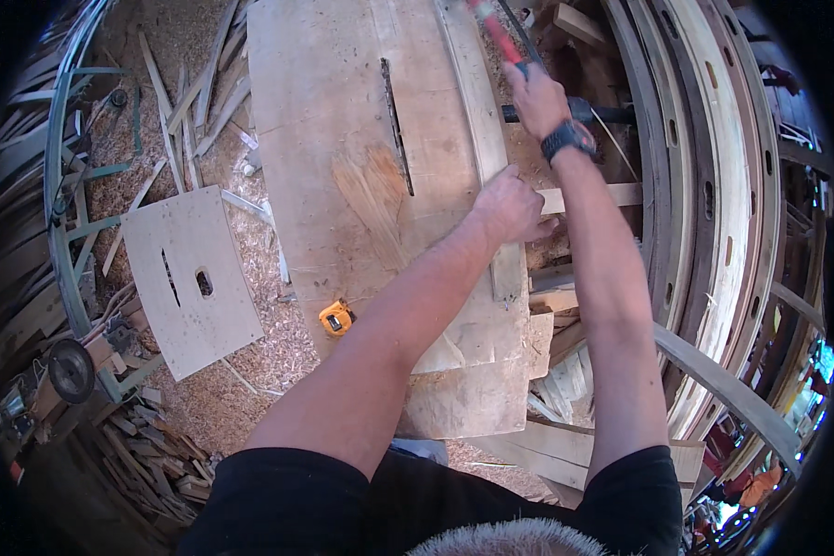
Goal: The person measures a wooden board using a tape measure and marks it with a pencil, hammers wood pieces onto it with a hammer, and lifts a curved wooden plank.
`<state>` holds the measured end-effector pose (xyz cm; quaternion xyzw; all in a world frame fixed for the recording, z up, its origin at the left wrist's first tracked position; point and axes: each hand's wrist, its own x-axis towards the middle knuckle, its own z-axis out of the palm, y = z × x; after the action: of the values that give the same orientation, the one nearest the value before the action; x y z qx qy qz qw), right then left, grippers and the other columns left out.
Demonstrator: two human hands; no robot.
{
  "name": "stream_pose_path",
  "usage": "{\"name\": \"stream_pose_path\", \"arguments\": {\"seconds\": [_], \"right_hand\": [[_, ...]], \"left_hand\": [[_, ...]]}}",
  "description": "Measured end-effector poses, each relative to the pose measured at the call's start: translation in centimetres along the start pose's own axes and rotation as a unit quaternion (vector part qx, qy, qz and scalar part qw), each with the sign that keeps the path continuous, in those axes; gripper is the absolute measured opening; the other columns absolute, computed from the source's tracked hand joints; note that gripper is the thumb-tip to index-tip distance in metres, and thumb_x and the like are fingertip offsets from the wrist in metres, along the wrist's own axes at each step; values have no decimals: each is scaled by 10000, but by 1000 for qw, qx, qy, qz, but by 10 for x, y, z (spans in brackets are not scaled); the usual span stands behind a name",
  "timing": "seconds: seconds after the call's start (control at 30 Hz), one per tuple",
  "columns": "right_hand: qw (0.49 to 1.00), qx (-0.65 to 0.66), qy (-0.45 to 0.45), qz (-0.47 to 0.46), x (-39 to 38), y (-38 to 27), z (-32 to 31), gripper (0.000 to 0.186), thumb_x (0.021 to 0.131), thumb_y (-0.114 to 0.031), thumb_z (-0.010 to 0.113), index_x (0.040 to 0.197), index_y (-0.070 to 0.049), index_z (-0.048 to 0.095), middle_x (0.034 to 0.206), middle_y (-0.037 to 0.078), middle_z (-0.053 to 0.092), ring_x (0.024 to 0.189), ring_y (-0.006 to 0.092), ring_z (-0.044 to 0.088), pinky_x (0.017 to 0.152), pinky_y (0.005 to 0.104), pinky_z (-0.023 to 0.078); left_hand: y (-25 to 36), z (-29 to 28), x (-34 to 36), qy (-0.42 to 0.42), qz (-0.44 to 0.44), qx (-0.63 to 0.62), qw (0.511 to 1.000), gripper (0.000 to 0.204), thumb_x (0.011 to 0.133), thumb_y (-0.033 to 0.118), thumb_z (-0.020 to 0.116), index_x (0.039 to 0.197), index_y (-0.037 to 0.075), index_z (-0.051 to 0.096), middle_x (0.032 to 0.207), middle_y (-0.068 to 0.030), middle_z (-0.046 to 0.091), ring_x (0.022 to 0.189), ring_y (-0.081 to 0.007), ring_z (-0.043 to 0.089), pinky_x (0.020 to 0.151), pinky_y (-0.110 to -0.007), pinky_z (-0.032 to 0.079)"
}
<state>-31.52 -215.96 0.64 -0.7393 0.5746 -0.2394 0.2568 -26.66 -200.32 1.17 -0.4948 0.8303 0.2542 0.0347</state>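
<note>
My right hand (536,100) is closed round a long red tool (499,35) at the far right edge of the workbench. Motion smears the tool, so its exact kind is unclear; a dark rod runs beside it. Nearer to me, my left hand (511,206) presses on a long pale wooden strip (473,93), its fingers curled over the outer edge. That strip lies along the right side of the plywood benchtop (315,83). A black bar (612,115) sticks out sideways below my right wrist.
An orange tape measure (336,318) sits on the benchtop's near left edge. Left of it stands a smaller plywood board (192,283) with slots, amid sawdust and scrap sticks. Tall slotted timbers (713,185) line the right. A long narrow slot (397,130) cuts through the benchtop.
</note>
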Motion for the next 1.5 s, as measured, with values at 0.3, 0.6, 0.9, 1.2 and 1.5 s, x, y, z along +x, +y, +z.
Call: {"name": "stream_pose_path", "arguments": {"seconds": [0.3,0.6,0.9,1.2,1.5], "right_hand": [[988,143,65,13,-5,-36,-23,600,1024,-591,494,1016,-8,639,759,235,676,808,430,708,723,476,523],[995,-58,-75,6,3,-7,-1,588,1024,-564,489,1045,0,653,935,337,683,959,504,670,825,556,521],[910,383,-15,158,-20,-31,-32,495,1031,-515,553,932,-31,585,651,21,553,489,125,526,450,309,437],[873,345,-197,284,-25,-19,-44,481,1023,-533,548,873,-76,538,635,-2,522,442,94,483,395,269,413],[853,408,-104,309,-34,-23,-37,443,1034,-494,549,912,-69,527,634,-5,523,444,91,480,395,268,414]], "left_hand": [[-6,6,-5,23,-15,-12,1000,608,969,593,487,737,113,779,748,-92,744,792,-224,707,913,-374,426],[-11,16,-2,80,-5,-20,997,580,921,601,559,753,89,774,728,-98,736,749,-236,703,881,-373,449],[-10,6,-5,19,-22,-22,999,591,934,615,541,785,98,785,754,-95,745,792,-238,711,908,-373,441],[-9,7,-5,15,-8,-15,1000,592,941,608,529,817,92,789,766,-103,745,828,-240,714,934,-380,443],[-5,7,0,19,-2,-23,1000,572,935,609,531,817,105,776,752,-85,739,830,-234,712,918,-391,446]]}}
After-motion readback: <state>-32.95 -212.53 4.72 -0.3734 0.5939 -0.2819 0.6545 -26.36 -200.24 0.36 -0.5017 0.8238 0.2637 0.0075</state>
